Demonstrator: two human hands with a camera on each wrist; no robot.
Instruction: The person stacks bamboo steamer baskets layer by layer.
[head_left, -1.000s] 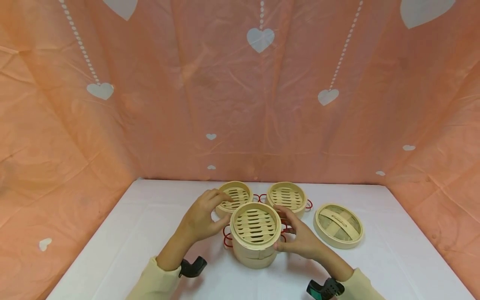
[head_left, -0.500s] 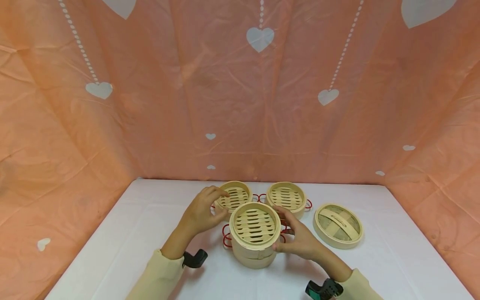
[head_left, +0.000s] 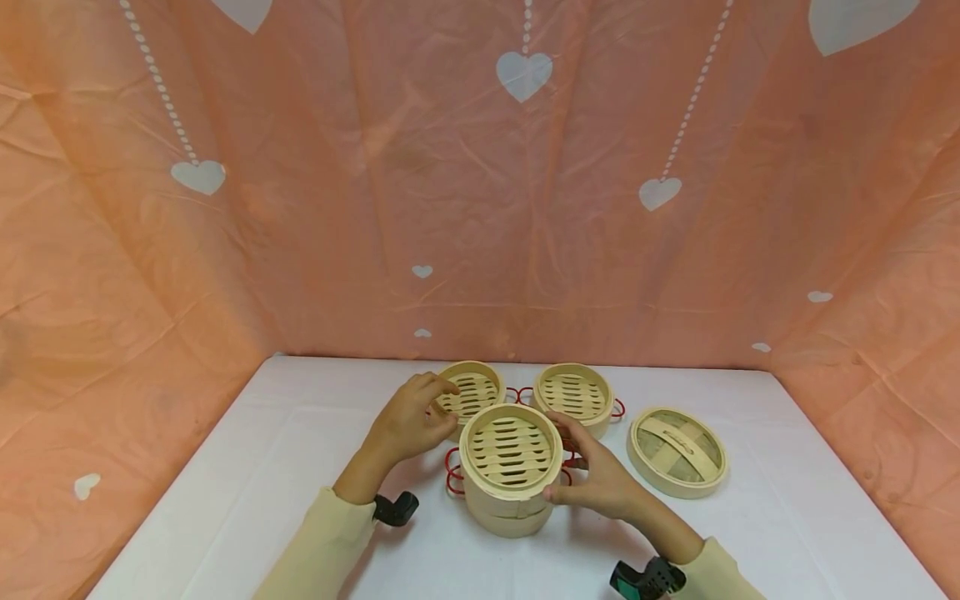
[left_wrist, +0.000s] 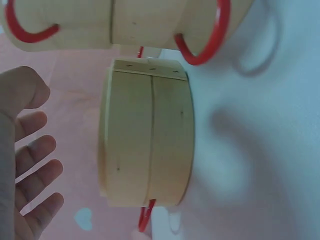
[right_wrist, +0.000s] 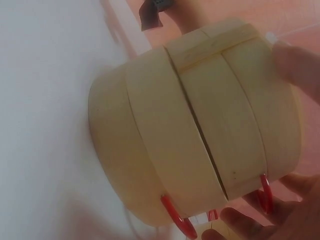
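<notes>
Two bamboo steamer baskets stand stacked [head_left: 510, 500] at the front middle, with red loop handles and a slatted top. My right hand [head_left: 600, 479] holds the stack's right side, thumb toward the front and fingers behind; in the right wrist view the stack [right_wrist: 190, 120] fills the middle. Beside a single bamboo steamer basket [head_left: 480, 400] at the back left hovers my left hand [head_left: 411, 423], fingers spread loosely. In the left wrist view, the left hand's fingers [left_wrist: 37, 155] stand apart from that basket [left_wrist: 150, 140], holding nothing.
Another single steamer basket [head_left: 573, 396] with red handles sits at the back right, just behind the stack. A round woven steamer lid [head_left: 677, 454] lies right of it on the white table [head_left: 225, 467]. Orange cloth walls [head_left: 465, 208] rise at the back and sides.
My left hand has drawn slightly left and up, its thumb moving away from the stack's rim. The right hand and the stack have stayed about where they were.
</notes>
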